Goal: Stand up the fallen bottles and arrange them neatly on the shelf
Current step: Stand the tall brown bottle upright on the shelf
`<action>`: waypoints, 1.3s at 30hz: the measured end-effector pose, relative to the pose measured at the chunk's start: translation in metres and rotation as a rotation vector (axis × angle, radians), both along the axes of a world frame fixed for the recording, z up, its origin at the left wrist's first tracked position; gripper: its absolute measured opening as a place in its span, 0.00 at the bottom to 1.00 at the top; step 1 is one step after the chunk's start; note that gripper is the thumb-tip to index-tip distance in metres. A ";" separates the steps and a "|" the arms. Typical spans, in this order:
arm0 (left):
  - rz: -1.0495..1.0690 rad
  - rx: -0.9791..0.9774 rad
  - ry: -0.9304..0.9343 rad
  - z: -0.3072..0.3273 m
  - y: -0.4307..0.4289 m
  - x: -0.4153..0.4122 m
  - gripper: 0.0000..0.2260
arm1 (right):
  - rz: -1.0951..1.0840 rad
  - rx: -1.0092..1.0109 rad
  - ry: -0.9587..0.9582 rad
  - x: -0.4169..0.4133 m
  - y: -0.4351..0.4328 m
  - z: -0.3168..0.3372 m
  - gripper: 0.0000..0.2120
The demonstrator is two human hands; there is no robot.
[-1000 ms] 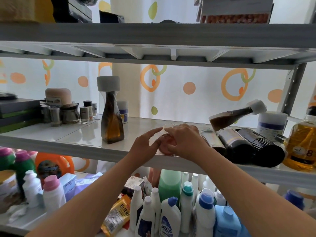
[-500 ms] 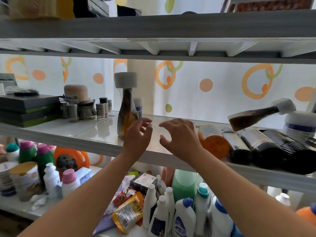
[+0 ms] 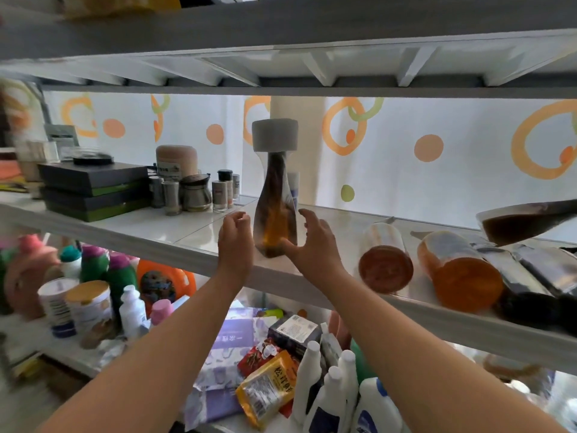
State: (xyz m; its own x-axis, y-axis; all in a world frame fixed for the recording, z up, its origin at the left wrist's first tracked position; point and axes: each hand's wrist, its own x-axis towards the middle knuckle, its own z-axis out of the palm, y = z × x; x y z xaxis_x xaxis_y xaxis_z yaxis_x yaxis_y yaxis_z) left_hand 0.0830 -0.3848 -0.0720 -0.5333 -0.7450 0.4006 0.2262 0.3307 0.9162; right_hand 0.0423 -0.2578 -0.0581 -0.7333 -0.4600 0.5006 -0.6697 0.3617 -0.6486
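Note:
A tall brown bottle with a grey cap (image 3: 274, 214) stands upright on the white shelf (image 3: 199, 232). My left hand (image 3: 234, 242) hovers just left of its base, fingers loosely curled, holding nothing. My right hand (image 3: 315, 245) is spread on the bottle's right side, thumb close to or touching its base. To the right several bottles lie fallen: a clear one with a red-brown end (image 3: 385, 264), an orange one (image 3: 462, 276), dark ones (image 3: 537, 276), and a brown tapered bottle (image 3: 527, 223) propped on top of them.
Stacked dark boxes (image 3: 96, 190), small jars and shakers (image 3: 193, 190) and a beige tub (image 3: 177, 160) fill the shelf's left. The upper shelf (image 3: 281, 32) hangs close overhead. Below, cleaning bottles (image 3: 331, 398), snack packets (image 3: 268, 389) and tins (image 3: 89, 304) crowd the lower shelf.
Both hands left the fallen bottles and moved left to flank the upright brown bottle. The view has shifted left.

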 end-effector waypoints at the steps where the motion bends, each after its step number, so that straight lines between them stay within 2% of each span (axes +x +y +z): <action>1: -0.032 -0.028 -0.027 0.001 -0.001 -0.001 0.15 | -0.026 0.003 -0.022 -0.006 -0.002 -0.003 0.34; 4: -0.192 -0.112 -0.149 0.006 0.002 -0.004 0.19 | -0.085 -0.052 -0.120 -0.020 -0.001 -0.009 0.36; 7: -0.293 -0.126 -0.217 0.004 -0.001 -0.008 0.23 | -0.119 -0.146 -0.179 -0.026 0.002 -0.011 0.32; 13: -0.173 -0.300 -0.292 -0.001 -0.003 -0.009 0.29 | -0.134 -0.234 -0.143 -0.025 0.001 -0.013 0.32; 21: -0.154 -0.359 -0.343 -0.003 -0.006 -0.011 0.30 | -0.252 -0.438 -0.132 -0.025 0.002 -0.014 0.37; 31: -0.181 -0.323 -0.353 -0.002 -0.009 -0.004 0.34 | -0.296 -0.471 -0.089 -0.025 0.007 -0.012 0.28; 35: -0.148 -0.381 -0.462 -0.001 -0.007 -0.003 0.40 | -0.344 -0.516 -0.101 -0.028 0.005 -0.011 0.23; 39: -0.033 -0.431 -0.533 0.001 0.004 -0.001 0.40 | -0.364 -0.557 -0.100 -0.026 0.005 -0.010 0.21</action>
State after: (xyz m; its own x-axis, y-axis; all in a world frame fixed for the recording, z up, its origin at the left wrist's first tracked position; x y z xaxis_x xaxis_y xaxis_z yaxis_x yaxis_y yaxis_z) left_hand 0.0822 -0.3803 -0.0708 -0.7596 -0.5578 0.3345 -0.2027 0.6916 0.6932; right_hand 0.0166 -0.2530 -0.0685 -0.8481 0.1320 0.5131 -0.4953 0.1464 -0.8563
